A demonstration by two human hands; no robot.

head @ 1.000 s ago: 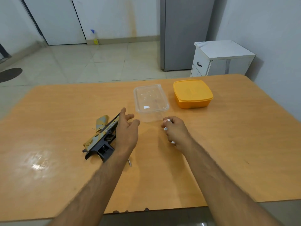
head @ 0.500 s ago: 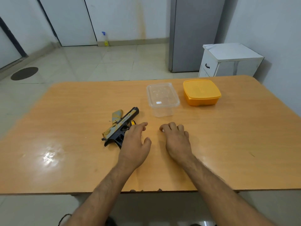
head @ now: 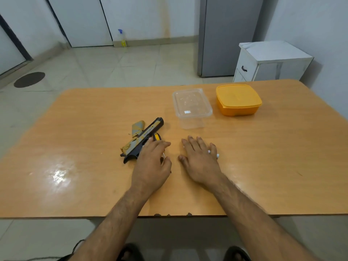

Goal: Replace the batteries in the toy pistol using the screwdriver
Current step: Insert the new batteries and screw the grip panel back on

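toy pistol [head: 142, 140]: flat on worktop [head: 84, 147], just left of left hand [head: 151, 162], long axis running far-right to near-left. screwdriver [head: 157, 137]: handle under left fingertips, shaft under palm. left grip: loosely curled over screwdriver, not clenched. right hand [head: 200, 162]: flat, grip released, farther from pistol. left hand nearer; likely takes screwdriver.

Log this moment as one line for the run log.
left hand: over screwdriver beside toy pistol | right hand: flat on table, white bits beneath | cover: off
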